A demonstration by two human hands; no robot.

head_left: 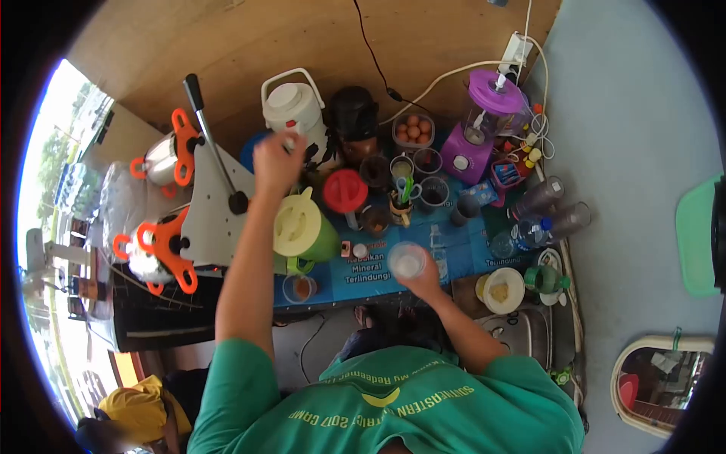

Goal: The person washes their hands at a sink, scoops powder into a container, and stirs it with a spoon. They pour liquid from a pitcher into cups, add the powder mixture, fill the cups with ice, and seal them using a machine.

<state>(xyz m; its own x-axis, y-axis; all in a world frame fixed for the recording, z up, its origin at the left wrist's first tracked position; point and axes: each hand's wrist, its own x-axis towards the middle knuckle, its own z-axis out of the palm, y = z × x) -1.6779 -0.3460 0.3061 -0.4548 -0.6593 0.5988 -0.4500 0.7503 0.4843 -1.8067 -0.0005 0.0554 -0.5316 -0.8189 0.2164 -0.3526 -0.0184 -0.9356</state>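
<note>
My right hand (425,274) is wrapped round a clear plastic cup (408,261) above the blue printed table cover. Raised on the left, my left hand (278,160) is in front of the white thermos jug (293,106). Its fingers are curled, and a small pale bit shows at them that is too small to name. Below that hand stands a green pitcher with a yellow lid (296,227), next to a red-lidded jug (345,191). A cup with brown contents (302,287) sits near the front edge.
Left stands a lever press (219,151) beside steel pots with orange handles (162,159). At the back are a tub of eggs (414,130) and a purple blender (473,147). Bottles (533,231), a white bowl (504,290) and a sink (522,333) lie right. A person in yellow (140,408) is behind.
</note>
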